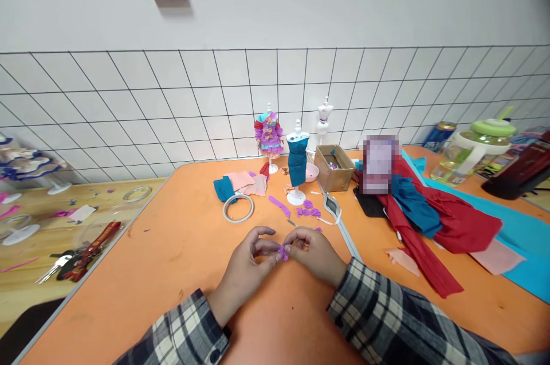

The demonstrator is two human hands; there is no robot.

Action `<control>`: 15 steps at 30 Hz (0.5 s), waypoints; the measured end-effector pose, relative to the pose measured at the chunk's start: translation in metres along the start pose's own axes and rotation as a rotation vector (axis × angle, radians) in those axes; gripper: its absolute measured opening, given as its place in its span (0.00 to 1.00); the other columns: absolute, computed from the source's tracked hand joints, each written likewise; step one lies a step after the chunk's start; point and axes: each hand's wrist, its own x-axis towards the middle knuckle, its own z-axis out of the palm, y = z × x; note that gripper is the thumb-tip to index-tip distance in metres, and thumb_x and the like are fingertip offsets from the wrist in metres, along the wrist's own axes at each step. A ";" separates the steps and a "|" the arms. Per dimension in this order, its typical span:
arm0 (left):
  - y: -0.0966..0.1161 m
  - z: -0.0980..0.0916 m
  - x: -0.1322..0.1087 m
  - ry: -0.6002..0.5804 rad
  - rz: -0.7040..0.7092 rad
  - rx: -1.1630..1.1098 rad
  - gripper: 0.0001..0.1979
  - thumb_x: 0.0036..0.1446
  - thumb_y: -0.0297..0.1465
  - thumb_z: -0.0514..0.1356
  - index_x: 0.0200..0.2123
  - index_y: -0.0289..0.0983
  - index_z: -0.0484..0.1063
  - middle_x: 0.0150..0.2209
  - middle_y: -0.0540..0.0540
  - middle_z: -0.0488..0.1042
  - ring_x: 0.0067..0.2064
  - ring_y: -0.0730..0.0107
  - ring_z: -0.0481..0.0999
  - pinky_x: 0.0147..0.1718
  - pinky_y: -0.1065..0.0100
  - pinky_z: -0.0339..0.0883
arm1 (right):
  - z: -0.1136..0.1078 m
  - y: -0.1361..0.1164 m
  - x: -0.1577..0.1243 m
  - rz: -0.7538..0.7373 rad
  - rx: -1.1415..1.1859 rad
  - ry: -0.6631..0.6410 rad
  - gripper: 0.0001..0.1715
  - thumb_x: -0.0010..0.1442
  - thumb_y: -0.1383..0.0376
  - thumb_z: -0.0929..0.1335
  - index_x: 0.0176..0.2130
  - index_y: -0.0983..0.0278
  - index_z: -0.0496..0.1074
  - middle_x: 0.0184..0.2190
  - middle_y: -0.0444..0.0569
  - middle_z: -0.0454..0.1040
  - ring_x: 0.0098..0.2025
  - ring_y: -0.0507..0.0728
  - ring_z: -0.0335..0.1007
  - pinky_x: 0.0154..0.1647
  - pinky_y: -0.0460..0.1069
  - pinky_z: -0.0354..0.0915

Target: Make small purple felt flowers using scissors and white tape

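Note:
Both of my hands meet over the orange table (172,262), pinching a small purple fabric piece (282,252) between their fingertips. My left hand (249,265) holds it from the left, my right hand (315,253) from the right. Just beyond them lie more purple fabric bits (308,211) and a purple strip (279,205). A small mannequin in a teal dress (297,161) stands behind those, with a tape roll (238,208) to its left.
A mannequin in a purple dress (268,136) and a bare white mannequin (323,116) stand by the tiled wall. A cardboard box (334,167), red and teal cloth (425,210), a green-lidded jug (476,147) and a can (439,136) sit right. Keys (73,262) lie left.

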 end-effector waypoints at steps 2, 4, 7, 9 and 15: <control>0.001 0.001 0.000 -0.002 0.004 -0.046 0.21 0.49 0.33 0.65 0.45 0.37 0.62 0.33 0.46 0.79 0.39 0.64 0.79 0.43 0.62 0.70 | 0.000 -0.001 0.000 0.017 0.047 -0.013 0.04 0.52 0.66 0.68 0.29 0.65 0.72 0.23 0.43 0.68 0.26 0.50 0.59 0.28 0.45 0.56; 0.002 0.001 0.001 0.016 0.010 -0.060 0.21 0.48 0.34 0.66 0.44 0.37 0.64 0.34 0.45 0.78 0.39 0.64 0.79 0.42 0.62 0.71 | 0.001 -0.002 0.000 0.023 0.070 -0.025 0.04 0.53 0.66 0.67 0.29 0.64 0.70 0.23 0.43 0.69 0.26 0.51 0.61 0.28 0.45 0.57; 0.003 0.000 0.003 0.026 0.005 0.017 0.15 0.47 0.36 0.66 0.38 0.35 0.70 0.33 0.44 0.79 0.36 0.64 0.78 0.40 0.63 0.72 | 0.004 -0.002 -0.001 0.027 0.046 -0.019 0.04 0.53 0.65 0.67 0.29 0.63 0.69 0.21 0.42 0.67 0.26 0.51 0.61 0.26 0.45 0.56; 0.003 -0.001 0.004 0.029 -0.005 0.086 0.10 0.48 0.36 0.65 0.30 0.35 0.74 0.31 0.44 0.79 0.34 0.64 0.77 0.38 0.65 0.71 | 0.005 -0.002 -0.002 0.037 0.047 -0.008 0.04 0.53 0.64 0.67 0.29 0.63 0.68 0.19 0.41 0.64 0.24 0.50 0.58 0.23 0.44 0.54; 0.006 -0.003 0.005 0.076 0.014 0.133 0.09 0.49 0.36 0.63 0.27 0.35 0.77 0.29 0.46 0.79 0.33 0.64 0.77 0.37 0.67 0.69 | 0.003 -0.012 -0.007 0.180 0.209 -0.082 0.08 0.54 0.60 0.65 0.32 0.62 0.65 0.20 0.39 0.62 0.19 0.48 0.57 0.15 0.42 0.52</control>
